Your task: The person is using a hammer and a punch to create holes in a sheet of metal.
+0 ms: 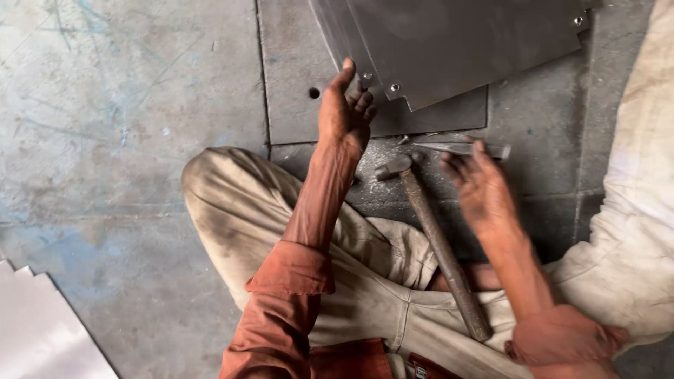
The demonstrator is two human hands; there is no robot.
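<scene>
My left hand (345,112) is raised with fingers apart, its fingertips at the near corner of a stack of grey metal sheets (456,42) lying on a dark steel base plate (295,105). My right hand (481,186) is blurred, fingers reaching over a thin flat metal tool (460,147) on the plate; I cannot tell if it grips it. A hammer (435,238) with a steel head and wooden handle lies between my hands, its handle resting across my lap.
I sit cross-legged on a worn concrete floor (119,126) in beige trousers (239,217). Another pale metal sheet (42,330) lies at the bottom left. The base plate has a round hole (314,92) near my left hand.
</scene>
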